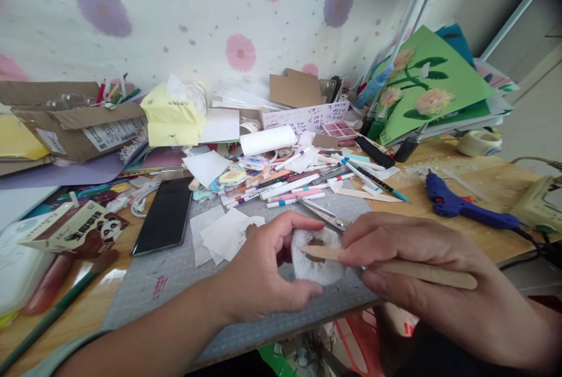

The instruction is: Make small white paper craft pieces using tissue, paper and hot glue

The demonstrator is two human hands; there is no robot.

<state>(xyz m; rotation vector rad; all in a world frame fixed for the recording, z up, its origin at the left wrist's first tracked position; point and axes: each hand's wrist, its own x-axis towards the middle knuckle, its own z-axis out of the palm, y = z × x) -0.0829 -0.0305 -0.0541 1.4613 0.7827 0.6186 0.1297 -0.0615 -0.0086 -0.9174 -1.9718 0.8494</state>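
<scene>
Holding a white puff (pixel 318 260) low in the middle of the frame, the left hand (pixel 263 268) curls around its left side, thumb below and forefinger arched over the top, fingers closed on it. The right hand (pixel 421 274) pinches a flat wooden stick (pixel 395 268) between thumb and fingers; the stick's tip lies across the puff's brownish centre, and its other end juts out to the right past the hand. Both hover just above a grey cutting mat (pixel 175 274) on the tabletop (pixel 478 181). Scissors (pixel 322 213) lie on the mat just above the puff, and white paper squares (pixel 223 236) lie to the left of the left hand. A black phone (pixel 164 216) rests at the mat's left edge. Above the mat, across the middle of the frame, is a heap of pens (pixel 290 187) and scraps. A blue glue gun (pixel 465 207) lies at right on the bare wood, well apart from the hands. A yellow tissue pack (pixel 171 113) sits in the upper left centre, and a green card with flowers (pixel 428 81) leans at upper right.
</scene>
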